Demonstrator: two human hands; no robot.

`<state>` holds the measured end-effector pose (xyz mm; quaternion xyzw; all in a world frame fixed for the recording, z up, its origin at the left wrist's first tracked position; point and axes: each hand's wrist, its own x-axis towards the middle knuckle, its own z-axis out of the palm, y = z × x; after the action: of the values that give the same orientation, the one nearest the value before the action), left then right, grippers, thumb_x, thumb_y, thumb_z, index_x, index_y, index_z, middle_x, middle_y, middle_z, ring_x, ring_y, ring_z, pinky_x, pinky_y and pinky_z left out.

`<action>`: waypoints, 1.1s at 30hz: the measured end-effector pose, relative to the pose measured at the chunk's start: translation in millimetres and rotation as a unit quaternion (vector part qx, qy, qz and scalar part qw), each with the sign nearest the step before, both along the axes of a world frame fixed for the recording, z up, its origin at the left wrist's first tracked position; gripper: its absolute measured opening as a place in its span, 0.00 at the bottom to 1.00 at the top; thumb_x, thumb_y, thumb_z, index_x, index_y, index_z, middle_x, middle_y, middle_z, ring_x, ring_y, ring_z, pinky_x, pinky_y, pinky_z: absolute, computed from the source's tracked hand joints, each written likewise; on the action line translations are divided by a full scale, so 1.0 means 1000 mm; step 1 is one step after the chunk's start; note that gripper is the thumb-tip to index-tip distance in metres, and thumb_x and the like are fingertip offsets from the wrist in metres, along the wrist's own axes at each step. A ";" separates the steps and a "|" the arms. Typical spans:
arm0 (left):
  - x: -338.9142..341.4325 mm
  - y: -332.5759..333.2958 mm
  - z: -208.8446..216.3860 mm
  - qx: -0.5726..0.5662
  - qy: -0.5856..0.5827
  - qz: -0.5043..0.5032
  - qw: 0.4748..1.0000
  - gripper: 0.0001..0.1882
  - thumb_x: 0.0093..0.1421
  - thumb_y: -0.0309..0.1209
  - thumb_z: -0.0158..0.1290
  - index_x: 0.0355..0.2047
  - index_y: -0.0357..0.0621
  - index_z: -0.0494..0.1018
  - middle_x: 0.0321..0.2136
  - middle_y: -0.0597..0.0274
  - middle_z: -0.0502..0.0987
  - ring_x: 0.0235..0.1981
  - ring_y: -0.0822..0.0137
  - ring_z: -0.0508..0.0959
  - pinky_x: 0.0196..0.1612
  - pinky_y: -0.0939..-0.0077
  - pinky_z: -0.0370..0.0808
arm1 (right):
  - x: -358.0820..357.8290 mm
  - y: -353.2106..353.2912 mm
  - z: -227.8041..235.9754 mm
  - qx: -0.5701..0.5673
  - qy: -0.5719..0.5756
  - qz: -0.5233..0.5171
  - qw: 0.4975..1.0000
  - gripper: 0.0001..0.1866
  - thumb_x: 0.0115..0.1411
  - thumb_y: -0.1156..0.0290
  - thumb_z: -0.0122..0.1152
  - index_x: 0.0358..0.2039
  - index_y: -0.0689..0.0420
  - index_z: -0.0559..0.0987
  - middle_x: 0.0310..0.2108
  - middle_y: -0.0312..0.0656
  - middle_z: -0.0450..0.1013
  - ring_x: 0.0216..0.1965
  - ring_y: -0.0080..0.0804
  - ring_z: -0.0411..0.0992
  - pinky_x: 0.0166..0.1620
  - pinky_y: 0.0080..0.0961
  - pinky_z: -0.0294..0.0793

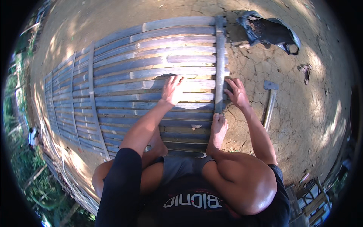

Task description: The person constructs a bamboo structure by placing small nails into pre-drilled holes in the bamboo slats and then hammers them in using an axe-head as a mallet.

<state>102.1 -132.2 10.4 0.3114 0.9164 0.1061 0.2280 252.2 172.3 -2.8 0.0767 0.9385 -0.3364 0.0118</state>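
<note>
A long panel of grey bamboo slats lies on the ground, with a crossbar over the slats near its right end. My left hand rests on the middle slats, palm down, its fingers pointing to the far side. Right of the crossbar, my right hand has its thumb and fingers around the end of a bamboo slat. My left foot is on the near slats, partly hidden by my left arm. The right foot presses on the panel's near right corner, beside the crossbar.
A hammer with a flat metal head lies on the cracked soil to the right. Farther off sits a crumpled dark sack, open at one end. More thin crossbars span the panel's left part. Green plants and poles edge the lower left.
</note>
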 end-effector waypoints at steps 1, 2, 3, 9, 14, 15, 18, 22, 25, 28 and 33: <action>0.002 -0.002 0.000 0.038 0.035 -0.028 0.998 0.25 0.60 0.33 0.53 0.59 0.50 0.69 0.58 0.62 0.69 0.58 0.54 0.69 0.62 0.58 0.68 | 0.003 -0.001 0.003 -0.011 -0.019 0.008 1.000 0.26 0.58 0.67 0.66 0.57 0.57 0.74 0.51 0.51 0.69 0.52 0.52 0.67 0.57 0.41 0.69; -0.001 -0.003 -0.001 0.082 0.075 -0.055 0.992 0.25 0.58 0.31 0.56 0.58 0.47 0.70 0.56 0.61 0.70 0.56 0.53 0.70 0.61 0.59 0.69 | -0.002 0.003 0.008 -0.019 -0.031 0.013 0.999 0.26 0.59 0.66 0.65 0.57 0.57 0.74 0.52 0.51 0.69 0.53 0.52 0.67 0.58 0.40 0.68; -0.004 -0.003 0.001 0.091 0.076 -0.052 0.992 0.26 0.57 0.30 0.57 0.58 0.45 0.70 0.55 0.58 0.71 0.56 0.53 0.70 0.61 0.59 0.69 | -0.008 0.009 0.016 -0.035 -0.041 -0.003 0.999 0.24 0.61 0.65 0.64 0.57 0.57 0.75 0.50 0.51 0.70 0.52 0.51 0.69 0.57 0.40 0.69; 0.003 -0.005 0.022 0.156 0.042 -0.025 0.987 0.26 0.58 0.28 0.59 0.57 0.41 0.71 0.52 0.48 0.72 0.55 0.48 0.71 0.58 0.56 0.70 | -0.054 0.111 0.068 -0.133 0.009 -0.247 0.960 0.19 0.64 0.64 0.59 0.51 0.61 0.79 0.29 0.47 0.79 0.31 0.36 0.77 0.41 0.34 0.76; 0.008 0.005 0.046 0.164 0.019 -0.010 0.986 0.23 0.59 0.28 0.57 0.56 0.40 0.72 0.51 0.45 0.72 0.54 0.45 0.71 0.58 0.54 0.69 | -0.138 0.217 0.038 -0.019 0.058 -0.266 0.962 0.16 0.61 0.65 0.59 0.44 0.62 0.81 0.37 0.53 0.81 0.41 0.48 0.80 0.46 0.38 0.78; 0.010 0.007 0.049 0.175 0.014 -0.003 0.984 0.23 0.59 0.27 0.58 0.55 0.40 0.73 0.51 0.45 0.72 0.54 0.45 0.71 0.57 0.54 0.70 | -0.152 0.225 0.027 0.006 0.029 -0.250 0.968 0.16 0.61 0.65 0.58 0.44 0.62 0.81 0.38 0.53 0.81 0.42 0.49 0.80 0.46 0.39 0.78; 0.012 0.009 0.050 0.183 -0.021 0.027 0.983 0.23 0.58 0.26 0.59 0.55 0.40 0.73 0.51 0.46 0.72 0.54 0.45 0.72 0.57 0.55 0.70 | -0.190 0.242 -0.016 0.102 -0.010 -0.193 0.976 0.15 0.61 0.64 0.56 0.40 0.61 0.82 0.40 0.56 0.80 0.43 0.54 0.79 0.47 0.43 0.79; 0.010 0.014 0.058 0.181 -0.023 0.048 0.982 0.22 0.59 0.25 0.59 0.55 0.39 0.74 0.51 0.48 0.72 0.53 0.48 0.73 0.56 0.60 0.71 | -0.219 0.229 -0.053 0.232 -0.021 -0.285 0.930 0.12 0.60 0.65 0.55 0.31 0.57 0.85 0.36 0.54 0.81 0.39 0.53 0.81 0.42 0.41 0.82; 0.009 0.018 0.055 0.186 -0.018 0.060 0.981 0.20 0.59 0.25 0.58 0.52 0.38 0.75 0.49 0.49 0.73 0.52 0.50 0.74 0.55 0.61 0.71 | -0.214 0.245 -0.065 0.379 -0.024 -0.138 0.915 0.10 0.59 0.67 0.56 0.27 0.55 0.84 0.33 0.48 0.81 0.34 0.44 0.80 0.34 0.36 0.79; 0.012 0.026 0.051 0.196 -0.033 0.068 0.978 0.19 0.59 0.25 0.58 0.52 0.38 0.76 0.49 0.49 0.74 0.51 0.51 0.74 0.55 0.62 0.71 | -0.198 0.266 -0.071 0.365 -0.021 -0.073 0.928 0.11 0.60 0.66 0.54 0.28 0.57 0.82 0.30 0.51 0.78 0.33 0.48 0.77 0.34 0.40 0.76; 0.012 0.028 0.052 0.173 -0.025 0.075 0.982 0.17 0.60 0.26 0.57 0.50 0.39 0.77 0.49 0.50 0.74 0.52 0.51 0.74 0.55 0.61 0.71 | -0.218 0.233 -0.032 0.143 0.059 -0.241 0.958 0.12 0.65 0.65 0.50 0.34 0.56 0.81 0.34 0.49 0.79 0.37 0.54 0.78 0.42 0.44 0.78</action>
<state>114.5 -104.6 61.9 0.2736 0.8990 0.2879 0.1847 34.0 405.7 -35.0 0.2817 0.9294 -0.1957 -0.1360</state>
